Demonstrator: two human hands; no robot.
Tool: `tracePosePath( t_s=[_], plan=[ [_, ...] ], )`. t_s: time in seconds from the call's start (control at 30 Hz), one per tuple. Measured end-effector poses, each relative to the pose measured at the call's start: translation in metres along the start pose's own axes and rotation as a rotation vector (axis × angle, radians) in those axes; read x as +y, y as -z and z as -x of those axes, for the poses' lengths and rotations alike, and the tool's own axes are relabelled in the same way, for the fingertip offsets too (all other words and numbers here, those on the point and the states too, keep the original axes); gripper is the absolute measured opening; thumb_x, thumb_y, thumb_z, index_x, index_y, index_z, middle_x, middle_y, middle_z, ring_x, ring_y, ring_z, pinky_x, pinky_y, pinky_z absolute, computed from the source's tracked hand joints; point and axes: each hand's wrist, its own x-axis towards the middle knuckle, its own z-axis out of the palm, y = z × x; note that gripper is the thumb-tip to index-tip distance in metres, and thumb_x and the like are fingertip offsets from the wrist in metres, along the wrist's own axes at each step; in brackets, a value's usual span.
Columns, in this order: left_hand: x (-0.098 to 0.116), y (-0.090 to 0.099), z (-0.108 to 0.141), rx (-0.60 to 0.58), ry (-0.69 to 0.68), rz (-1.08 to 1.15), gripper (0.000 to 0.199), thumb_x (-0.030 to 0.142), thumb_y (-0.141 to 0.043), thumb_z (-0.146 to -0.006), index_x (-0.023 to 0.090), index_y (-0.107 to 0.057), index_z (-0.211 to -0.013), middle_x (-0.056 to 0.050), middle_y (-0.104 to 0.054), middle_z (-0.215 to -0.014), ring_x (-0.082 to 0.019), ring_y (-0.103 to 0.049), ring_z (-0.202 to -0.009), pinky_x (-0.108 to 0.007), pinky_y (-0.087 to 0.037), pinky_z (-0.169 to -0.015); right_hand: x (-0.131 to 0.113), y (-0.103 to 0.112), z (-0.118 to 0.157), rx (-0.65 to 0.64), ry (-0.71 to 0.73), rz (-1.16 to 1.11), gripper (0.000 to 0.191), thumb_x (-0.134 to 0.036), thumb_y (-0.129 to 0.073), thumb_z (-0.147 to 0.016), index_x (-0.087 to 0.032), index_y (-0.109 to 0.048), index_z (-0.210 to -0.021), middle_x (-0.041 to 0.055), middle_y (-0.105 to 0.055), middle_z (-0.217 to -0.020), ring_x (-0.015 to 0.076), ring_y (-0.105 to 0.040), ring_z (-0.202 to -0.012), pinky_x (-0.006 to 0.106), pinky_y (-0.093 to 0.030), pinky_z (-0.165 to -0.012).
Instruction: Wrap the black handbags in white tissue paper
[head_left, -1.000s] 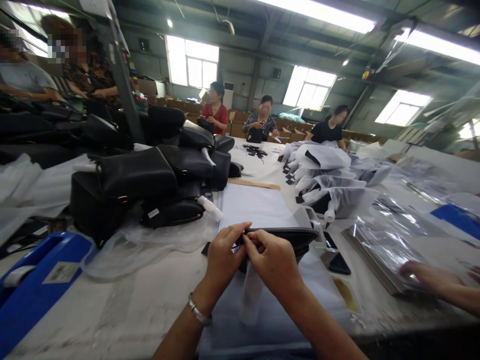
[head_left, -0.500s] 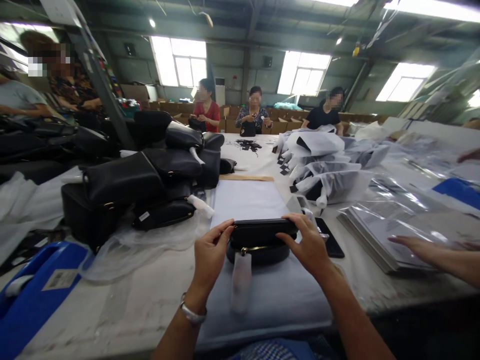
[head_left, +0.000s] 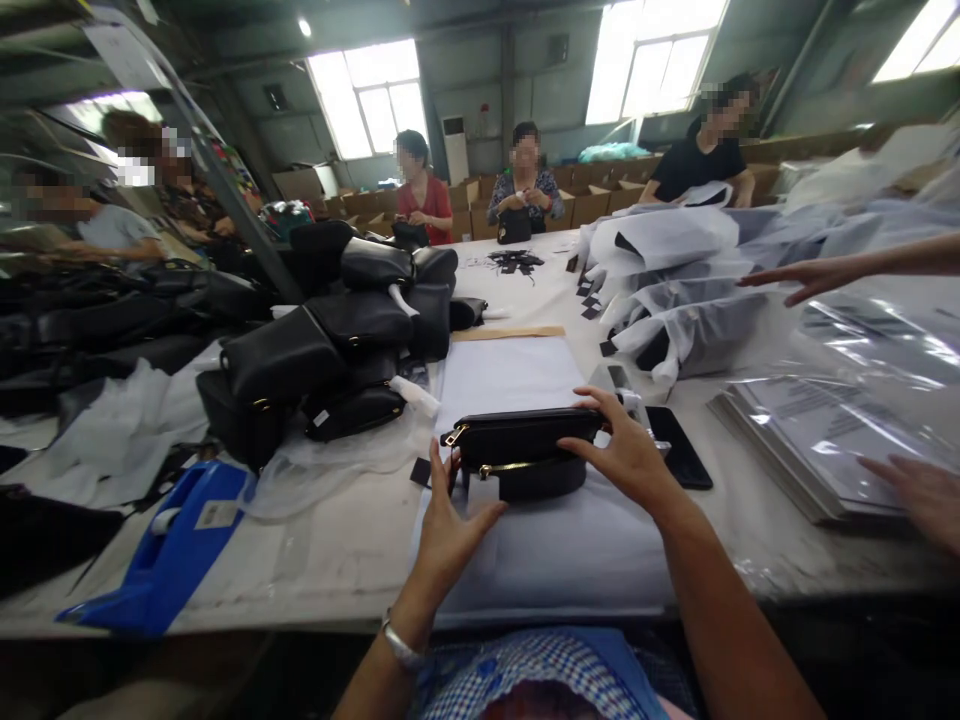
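Observation:
A small black handbag [head_left: 525, 450] with a gold front zipper sits on a stack of white sheets [head_left: 517, 375] before me. Its top zip shows a gold pull at the left end, and a white-wrapped pull [head_left: 484, 490] hangs from the front zipper. My right hand [head_left: 626, 450] grips the bag's right end, thumb on the front and fingers along the top. At the left end, my left hand [head_left: 450, 525] is open, thumb and forefinger spread apart, its fingertips beside the bag; some of its fingers are partly hidden. A small black tag [head_left: 421, 472] lies just left of that hand.
Black bags [head_left: 281, 355] are piled at left, behind a blue tape dispenser [head_left: 176, 545]. White-wrapped bags [head_left: 667, 250] are heaped at right. A dark phone-like slab [head_left: 679, 450] and plastic-covered sheets [head_left: 817, 450] lie nearer. Another person's hands reach in from the right.
My left hand has let go of the bag's top left corner and dropped lower, thumb spreading. The top zip pull now shows. A co-worker's hand has reached over the wrapped bags.

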Motion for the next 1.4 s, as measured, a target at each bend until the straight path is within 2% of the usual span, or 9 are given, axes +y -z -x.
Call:
tracePosePath(
  t_s=[0.1,0.23,0.37,0.47,0.6,0.8,1.0,1.17,1.4],
  plan=[
    [0.001,0.004,0.009,-0.052,0.044,-0.290,0.119,0.037,-0.079,-0.072,0.028,0.005,-0.156,-0.013,-0.050,-0.145,-0.029,-0.056,-0.124,-0.045,-0.043,-0.104,0.001,0.007,-0.008,-0.075,0.042,0.012,0.068,-0.047,-0.074,-0.076,-0.028,-0.047,-0.136,0.0071,-0.067,-0.114,0.0272,-0.066,-0.101,0.043,-0.051,-0.092],
    [0.015,0.033,-0.001,-0.216,0.060,-0.611,0.097,0.035,-0.072,-0.078,0.031,-0.014,-0.155,-0.006,-0.068,-0.121,-0.029,-0.066,-0.103,-0.042,-0.049,-0.090,0.001,0.018,-0.021,-0.260,0.115,-0.014,0.051,-0.046,-0.073,-0.078,-0.028,-0.059,-0.124,0.0048,-0.067,-0.117,0.0261,-0.063,-0.108,0.039,-0.048,-0.097],
    [0.029,0.065,-0.027,-0.425,-0.060,-0.818,0.078,0.038,-0.069,-0.082,0.034,-0.032,-0.150,-0.006,-0.071,-0.111,-0.028,-0.066,-0.102,-0.038,-0.049,-0.087,0.001,0.023,-0.031,-0.399,0.059,-0.037,0.038,-0.045,-0.071,-0.080,-0.027,-0.067,-0.113,0.0020,-0.072,-0.112,0.0268,-0.066,-0.105,0.038,-0.049,-0.097],
    [0.035,0.075,-0.043,-0.474,-0.179,-0.895,0.067,0.036,-0.069,-0.084,0.033,-0.041,-0.145,-0.006,-0.071,-0.112,-0.027,-0.066,-0.101,-0.041,-0.048,-0.092,0.001,0.021,-0.033,-0.409,0.021,-0.025,0.037,-0.045,-0.069,-0.080,-0.026,-0.068,-0.112,0.0015,-0.074,-0.106,0.0269,-0.068,-0.100,0.037,-0.052,-0.092],
    [0.034,0.065,-0.040,-0.299,-0.276,-0.851,0.060,0.035,-0.076,-0.079,0.028,-0.050,-0.132,-0.004,-0.072,-0.105,-0.027,-0.066,-0.101,-0.056,-0.031,-0.111,-0.001,0.017,-0.030,-0.358,0.015,-0.014,0.037,-0.043,-0.068,-0.081,-0.026,-0.065,-0.114,0.0013,-0.074,-0.103,0.0246,-0.069,-0.094,0.035,-0.054,-0.086],
    [0.031,0.020,-0.001,0.028,-0.105,-0.571,0.053,0.036,-0.073,-0.080,0.025,-0.048,-0.125,-0.005,-0.067,-0.104,-0.025,-0.066,-0.096,-0.042,-0.053,-0.086,-0.004,0.015,-0.026,-0.340,0.008,0.005,0.035,-0.045,-0.067,-0.083,-0.027,-0.064,-0.112,0.0021,-0.073,-0.102,0.0253,-0.069,-0.092,0.036,-0.055,-0.084],
    [0.035,-0.005,0.005,0.259,-0.150,-0.443,0.055,0.025,-0.063,-0.087,0.026,-0.039,-0.136,-0.012,-0.048,-0.139,-0.025,-0.053,-0.123,-0.040,-0.049,-0.098,-0.012,0.011,-0.009,-0.288,-0.005,0.098,0.035,-0.048,-0.067,-0.083,-0.029,-0.064,-0.113,0.0012,-0.074,-0.101,0.0257,-0.070,-0.091,0.036,-0.054,-0.081],
    [0.040,-0.002,0.007,0.293,-0.220,-0.650,0.023,0.027,-0.065,-0.086,0.025,-0.060,-0.107,-0.010,-0.054,-0.130,-0.030,-0.047,-0.128,-0.049,-0.038,-0.109,-0.011,0.009,0.001,-0.282,0.004,0.088,0.038,-0.049,-0.067,-0.083,-0.030,-0.061,-0.116,0.0035,-0.072,-0.107,0.0273,-0.069,-0.096,0.039,-0.054,-0.083],
    [0.049,-0.010,0.009,0.243,0.068,-0.419,0.016,0.029,-0.060,-0.086,0.024,-0.055,-0.100,-0.002,-0.064,-0.095,-0.021,-0.063,-0.094,-0.035,-0.048,-0.085,0.012,-0.013,0.012,-0.292,-0.063,-0.400,0.065,-0.044,-0.074,-0.078,-0.028,-0.046,-0.134,0.0074,-0.063,-0.131,0.0270,-0.060,-0.121,0.044,-0.047,-0.105]
  ],
)
